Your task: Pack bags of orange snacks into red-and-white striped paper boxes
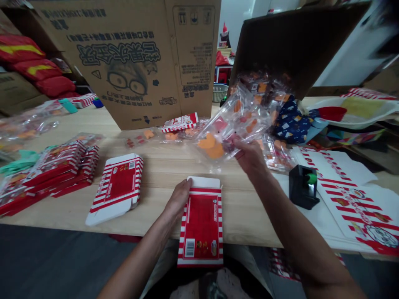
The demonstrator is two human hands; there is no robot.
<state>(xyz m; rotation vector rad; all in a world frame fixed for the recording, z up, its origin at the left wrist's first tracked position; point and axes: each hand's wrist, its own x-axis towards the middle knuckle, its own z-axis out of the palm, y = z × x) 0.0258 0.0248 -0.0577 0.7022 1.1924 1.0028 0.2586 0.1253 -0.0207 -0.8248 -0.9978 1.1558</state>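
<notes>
1. The left hand (179, 199) is closed on the upper left edge of a flat red-and-white striped cardboard box (201, 224). The box lies at the near edge of the pale wooden table (156, 166), overhanging it toward the person, white top flap open.
2. The right hand (251, 158) is raised above the table, pinching a clear crinkled plastic bag of orange and pink pieces (224, 128) by its lower corner. The two hands are apart.
3. Behind the bag: a heap of similar clear glossy bags (274, 104) and a dark blue patterned cloth (291, 120).
4. Left of the held box: a second flattened striped carton (116, 187), lying at an angle, well clear of the left hand.
5. Far left: a stack of film-wrapped striped packs (52, 170).
6. Right of the right forearm: a black, blocky tape dispenser with a green part (304, 187), resting beside flat striped printed sheets (352, 199).
7. At the back of the table: a large brown corrugated shipping carton (140, 58), printed upside down.
</notes>
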